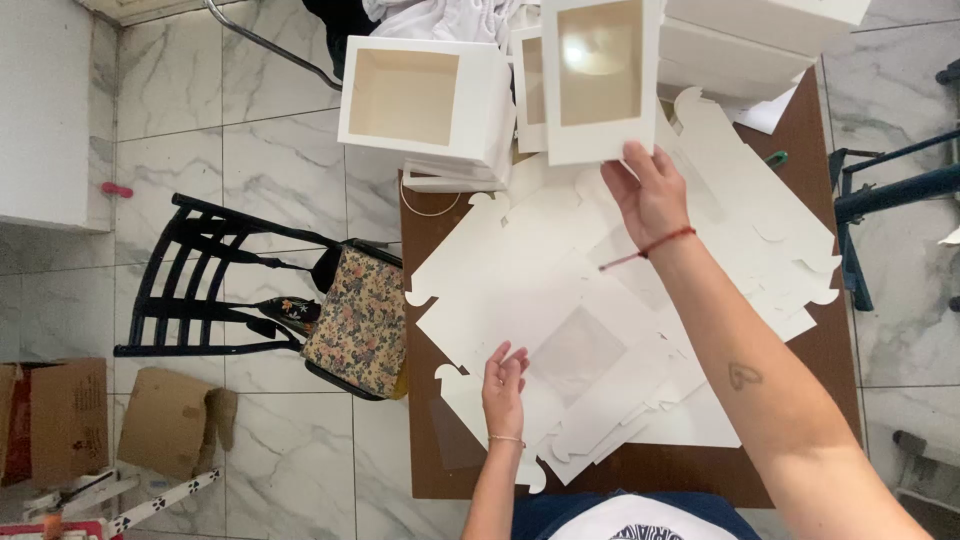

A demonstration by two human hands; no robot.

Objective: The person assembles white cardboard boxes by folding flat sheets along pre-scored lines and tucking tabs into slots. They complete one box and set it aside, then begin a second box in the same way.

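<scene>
My right hand (650, 195) reaches to the far side of the brown table (800, 130) and grips the lower edge of an upright white window box (600, 75). My left hand (504, 388) rests with fingers apart on a flat, unfolded white box blank (520, 300) that has a clear window panel (578, 352). Several more flat white blanks (740, 210) lie spread over the table under and beside both hands. Another assembled white window box (425, 100) stands at the table's far left, on a thin stack of white card.
More white boxes (750, 35) are stacked at the far right of the table. A black chair (210, 285) carrying a floral bag (358, 322) stands left of the table. Cardboard pieces (165, 420) lie on the marble floor. A blue metal frame (890, 190) is on the right.
</scene>
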